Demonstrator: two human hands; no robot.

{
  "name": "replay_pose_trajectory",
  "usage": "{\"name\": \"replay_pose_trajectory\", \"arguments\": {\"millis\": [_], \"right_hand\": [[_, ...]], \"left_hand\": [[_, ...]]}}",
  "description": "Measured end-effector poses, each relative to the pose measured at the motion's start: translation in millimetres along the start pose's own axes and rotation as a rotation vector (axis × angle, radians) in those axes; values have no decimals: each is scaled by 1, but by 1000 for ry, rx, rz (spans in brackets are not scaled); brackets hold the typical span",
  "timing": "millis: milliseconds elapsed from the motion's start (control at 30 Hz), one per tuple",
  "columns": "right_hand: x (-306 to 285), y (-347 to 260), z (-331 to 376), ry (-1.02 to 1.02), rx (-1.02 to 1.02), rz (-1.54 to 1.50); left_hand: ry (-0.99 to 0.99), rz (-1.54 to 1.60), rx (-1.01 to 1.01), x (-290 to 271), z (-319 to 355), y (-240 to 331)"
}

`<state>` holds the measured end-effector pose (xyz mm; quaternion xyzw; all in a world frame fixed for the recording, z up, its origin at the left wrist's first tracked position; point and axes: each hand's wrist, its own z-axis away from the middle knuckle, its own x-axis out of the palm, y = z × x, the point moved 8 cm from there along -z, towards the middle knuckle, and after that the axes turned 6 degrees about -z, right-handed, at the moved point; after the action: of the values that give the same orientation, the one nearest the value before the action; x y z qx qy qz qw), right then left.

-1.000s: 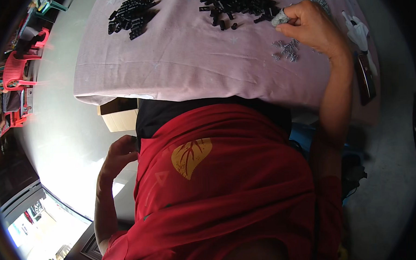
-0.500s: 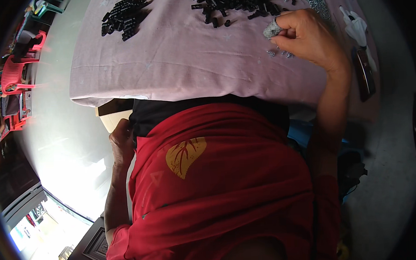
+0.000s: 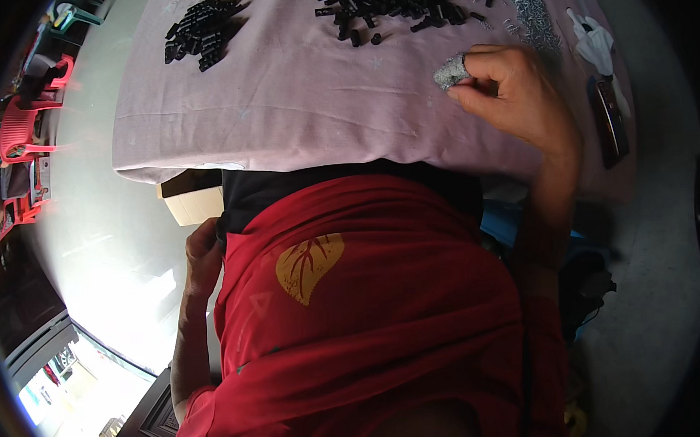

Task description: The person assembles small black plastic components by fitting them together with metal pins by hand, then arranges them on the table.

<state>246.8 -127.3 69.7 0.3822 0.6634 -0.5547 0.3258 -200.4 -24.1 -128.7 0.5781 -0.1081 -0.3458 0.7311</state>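
My right hand (image 3: pixel 516 94) is above the right part of the pink cloth-covered table (image 3: pixel 283 128). Its thumb and fingers pinch a rough, speckled grey lump (image 3: pixel 451 72), whose kind I cannot make out. Beyond this hand lies a spread of small silvery metal pieces (image 3: pixel 532 15), probably screws. Farther in, a large heap of short black cylindrical parts (image 3: pixel 403 1) covers the far middle. A smaller group of similar black parts (image 3: pixel 205 33) lies at the far left. Low at my left side, my left hand (image 3: pixel 204 244) is closed beside my black trousers; its fingertips are hidden.
White gloves (image 3: pixel 594 48) and a dark phone (image 3: pixel 610 121) lie along the table's right edge. An open cardboard box (image 3: pixel 195 204) stands below the near left edge. Red plastic chairs (image 3: pixel 22 127) are off to the left, and a blue item (image 3: pixel 498 220) is under the table at right.
My right hand has come slightly nearer with the grey lump. The small silvery clumps below it no longer show. My left hand has dropped a little, and its fingers look more curled.
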Motion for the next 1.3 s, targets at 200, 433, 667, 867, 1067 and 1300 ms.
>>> {"name": "replay_pose_trajectory", "arguments": {"millis": [200,433,667,867,1067,1300], "right_hand": [[-23,13,8,171,72,-51],[-24,29,10,249,89,44],[-19,-6,3,206,-57,100],[-14,-16,10,78,2,88],[-8,-11,11,171,-49,150],[-29,23,31,265,150,115]], "left_hand": [[-378,106,-246,2,20,23],[-149,-384,-51,6,3,35],[-253,-598,177,18,-11,58],[-180,-640,208,20,-16,52],[-22,-587,192,14,-14,42],[170,-565,215,13,-6,33]]}}
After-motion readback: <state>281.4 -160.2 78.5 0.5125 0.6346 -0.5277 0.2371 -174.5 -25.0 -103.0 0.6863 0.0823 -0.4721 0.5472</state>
